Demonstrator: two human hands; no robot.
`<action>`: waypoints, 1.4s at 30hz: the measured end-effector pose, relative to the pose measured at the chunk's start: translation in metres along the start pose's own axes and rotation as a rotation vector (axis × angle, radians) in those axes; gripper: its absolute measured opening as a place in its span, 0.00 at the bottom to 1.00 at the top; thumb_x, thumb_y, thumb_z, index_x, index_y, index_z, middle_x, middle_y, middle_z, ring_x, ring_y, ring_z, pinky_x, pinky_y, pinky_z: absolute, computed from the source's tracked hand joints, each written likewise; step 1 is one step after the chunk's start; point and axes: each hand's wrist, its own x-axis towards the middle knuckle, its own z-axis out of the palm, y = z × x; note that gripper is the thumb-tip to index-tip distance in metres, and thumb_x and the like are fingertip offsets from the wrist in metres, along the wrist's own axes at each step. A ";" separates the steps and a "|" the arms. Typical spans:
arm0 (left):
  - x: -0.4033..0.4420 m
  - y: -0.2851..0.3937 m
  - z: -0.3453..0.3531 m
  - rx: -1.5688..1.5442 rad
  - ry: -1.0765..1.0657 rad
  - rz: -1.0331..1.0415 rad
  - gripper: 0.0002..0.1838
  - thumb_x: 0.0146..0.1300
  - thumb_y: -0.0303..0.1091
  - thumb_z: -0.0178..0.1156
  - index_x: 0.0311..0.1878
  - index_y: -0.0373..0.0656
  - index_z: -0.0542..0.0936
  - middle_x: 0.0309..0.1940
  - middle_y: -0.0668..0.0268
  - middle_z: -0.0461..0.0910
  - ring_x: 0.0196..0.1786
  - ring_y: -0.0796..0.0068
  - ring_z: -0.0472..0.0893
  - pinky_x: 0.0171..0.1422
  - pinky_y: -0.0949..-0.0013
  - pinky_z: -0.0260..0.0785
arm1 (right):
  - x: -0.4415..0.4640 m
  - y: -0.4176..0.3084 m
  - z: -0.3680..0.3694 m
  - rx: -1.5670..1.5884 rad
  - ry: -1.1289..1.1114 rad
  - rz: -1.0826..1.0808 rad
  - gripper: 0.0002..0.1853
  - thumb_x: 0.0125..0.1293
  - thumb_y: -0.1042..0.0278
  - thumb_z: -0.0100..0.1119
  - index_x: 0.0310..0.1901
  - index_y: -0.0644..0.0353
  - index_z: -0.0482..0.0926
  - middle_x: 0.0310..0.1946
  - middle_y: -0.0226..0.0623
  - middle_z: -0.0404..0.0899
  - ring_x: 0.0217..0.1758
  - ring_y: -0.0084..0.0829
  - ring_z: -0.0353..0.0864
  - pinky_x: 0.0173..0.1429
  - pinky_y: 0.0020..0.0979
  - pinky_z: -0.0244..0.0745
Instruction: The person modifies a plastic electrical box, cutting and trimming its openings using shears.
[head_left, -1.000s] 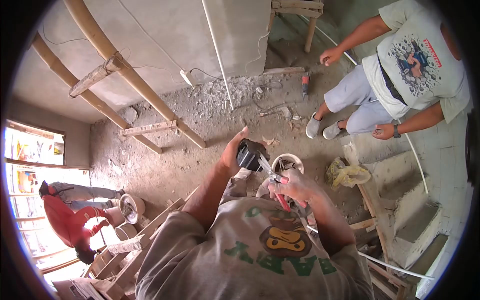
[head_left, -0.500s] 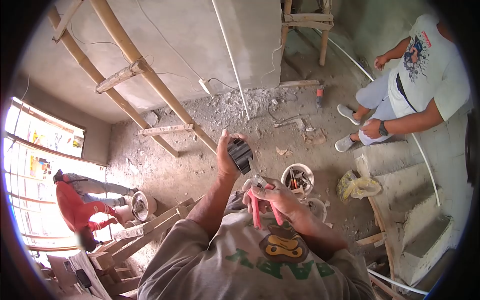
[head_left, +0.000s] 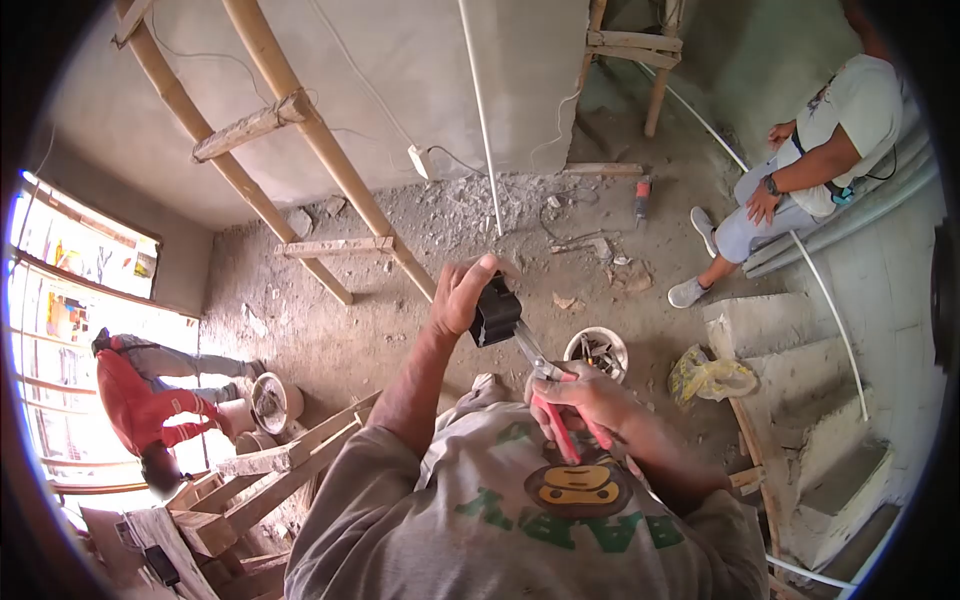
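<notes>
My left hand (head_left: pixel 463 298) grips a small black box (head_left: pixel 495 313) in front of my chest, with the thumb and fingers round its upper left side. Red-handled pliers (head_left: pixel 560 415) are in my right hand (head_left: pixel 580 400), their metal jaws pointing up and left. The tips of the jaws meet the lower right edge of the box, and whether they grip it cannot be made out. Just beyond my right hand stands a white bucket (head_left: pixel 612 345) with tools inside.
A bamboo ladder (head_left: pixel 330 165) leans at the upper left. One person (head_left: pixel 150 400) bends near buckets at left; another (head_left: pixel 830 150) sits at upper right. Wooden framing (head_left: pixel 270 490) is lower left. Concrete steps (head_left: pixel 765 325) and a yellow bag (head_left: pixel 710 378) are at right.
The person at right has gone from standing to sitting. The black box has turned in my left hand, and my right hand with the pliers has shifted slightly right.
</notes>
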 end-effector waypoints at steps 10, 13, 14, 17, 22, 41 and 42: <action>0.003 -0.041 -0.033 -0.190 0.321 -0.162 0.36 0.69 0.65 0.46 0.37 0.36 0.83 0.26 0.65 0.80 0.26 0.75 0.78 0.33 0.71 0.71 | 0.039 -0.011 0.000 -0.252 0.055 0.016 0.20 0.69 0.55 0.60 0.50 0.64 0.76 0.38 0.38 0.84 0.35 0.26 0.85 0.29 0.21 0.76; -0.002 -0.051 -0.046 -0.602 0.426 -0.529 0.36 0.67 0.70 0.46 0.35 0.41 0.81 0.22 0.68 0.77 0.22 0.76 0.77 0.27 0.71 0.72 | 0.040 -0.026 0.017 -0.569 0.263 -0.027 0.16 0.69 0.54 0.58 0.47 0.59 0.78 0.34 0.37 0.83 0.36 0.22 0.84 0.29 0.25 0.78; -0.004 -0.052 -0.047 -0.612 0.408 -0.562 0.36 0.67 0.71 0.46 0.35 0.41 0.80 0.22 0.68 0.77 0.22 0.76 0.77 0.27 0.71 0.72 | 0.037 -0.044 0.034 -0.797 0.389 0.132 0.15 0.68 0.57 0.57 0.47 0.60 0.78 0.35 0.42 0.84 0.40 0.28 0.85 0.36 0.33 0.80; -0.007 -0.051 -0.050 -0.639 0.350 -0.655 0.36 0.65 0.72 0.47 0.34 0.43 0.79 0.22 0.68 0.77 0.20 0.76 0.76 0.24 0.72 0.72 | 0.048 -0.042 0.036 -1.161 0.508 0.008 0.16 0.68 0.58 0.57 0.47 0.62 0.77 0.34 0.46 0.83 0.41 0.40 0.85 0.43 0.41 0.78; -0.004 -0.058 -0.050 -0.533 0.284 -0.635 0.38 0.65 0.73 0.46 0.35 0.40 0.80 0.22 0.67 0.77 0.21 0.76 0.77 0.26 0.72 0.72 | 0.062 -0.049 0.036 -1.227 0.399 0.057 0.17 0.66 0.56 0.59 0.45 0.63 0.78 0.36 0.49 0.83 0.43 0.48 0.83 0.49 0.43 0.76; -0.008 -0.063 -0.059 -0.060 0.295 -0.505 0.40 0.70 0.68 0.43 0.36 0.35 0.85 0.31 0.62 0.83 0.31 0.73 0.80 0.42 0.71 0.71 | 0.075 -0.068 0.038 -1.075 0.322 0.334 0.20 0.66 0.56 0.57 0.33 0.70 0.76 0.22 0.49 0.79 0.29 0.45 0.83 0.37 0.41 0.76; -0.008 -0.066 -0.057 -0.025 0.302 -0.477 0.40 0.70 0.68 0.42 0.36 0.35 0.85 0.30 0.62 0.83 0.32 0.73 0.80 0.43 0.71 0.71 | 0.076 -0.065 0.035 -1.058 0.313 0.299 0.20 0.65 0.55 0.57 0.32 0.70 0.76 0.21 0.49 0.79 0.28 0.44 0.83 0.37 0.41 0.75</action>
